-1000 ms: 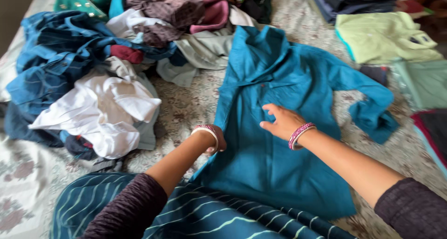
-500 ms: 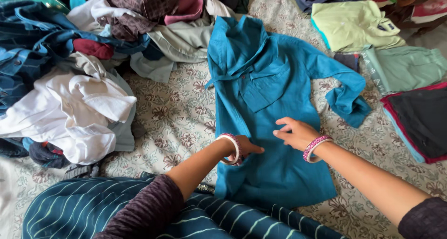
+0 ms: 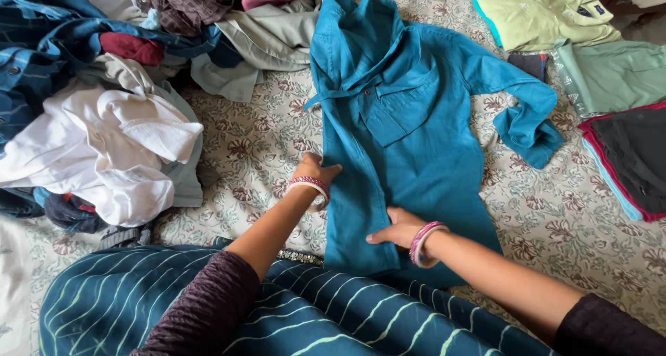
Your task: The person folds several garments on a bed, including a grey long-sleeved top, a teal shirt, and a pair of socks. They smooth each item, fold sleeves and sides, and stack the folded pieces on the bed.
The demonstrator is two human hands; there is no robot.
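Head view. A teal shirt [image 3: 402, 141] lies spread face-up at the centre of the frame on a floral bedspread [image 3: 257, 162], its body flattened and one sleeve [image 3: 531, 124] crumpled toward the right. The left hand [image 3: 312, 172] pinches the shirt's left edge, apparently to keep the cloth taut; the right hand [image 3: 395, 229] lies fingers together, pressed flat on the lower body, pinning it. Upper left, an unsorted heap of clothes [image 3: 118, 120]; upper right, folded garments [image 3: 548, 13] in pale green. No packages, labels or signs are legible.
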